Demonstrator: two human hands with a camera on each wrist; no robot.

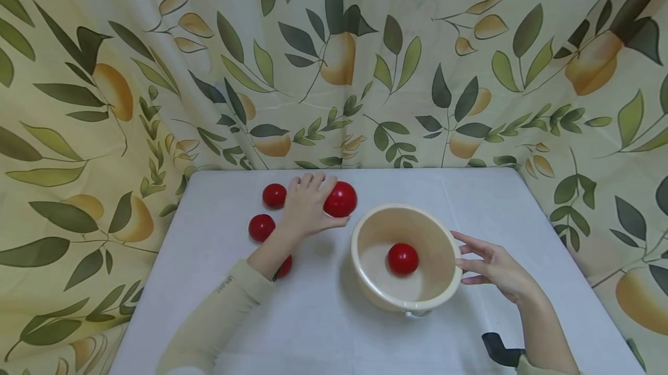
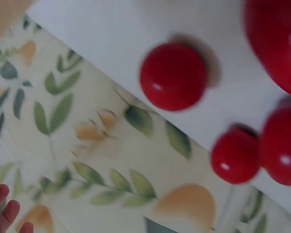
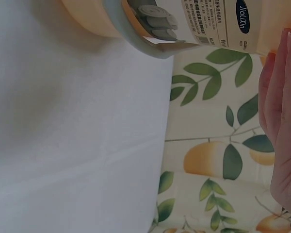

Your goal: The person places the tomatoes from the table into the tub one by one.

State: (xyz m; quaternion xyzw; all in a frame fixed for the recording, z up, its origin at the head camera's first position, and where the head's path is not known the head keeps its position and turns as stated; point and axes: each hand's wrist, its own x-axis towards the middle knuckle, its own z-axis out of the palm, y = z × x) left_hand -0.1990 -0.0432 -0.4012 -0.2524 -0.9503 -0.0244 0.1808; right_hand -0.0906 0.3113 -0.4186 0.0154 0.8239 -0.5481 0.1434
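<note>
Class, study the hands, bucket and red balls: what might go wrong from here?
The held red ball looks smooth and might slip from the left hand. The right hand seems only to touch the bucket, which could shift if knocked. The left forearm partly hides a loose red ball and may bump it.

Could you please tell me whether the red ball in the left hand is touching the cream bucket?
Apart: the head view shows white tabletop between the red ball and the cream bucket.
</note>
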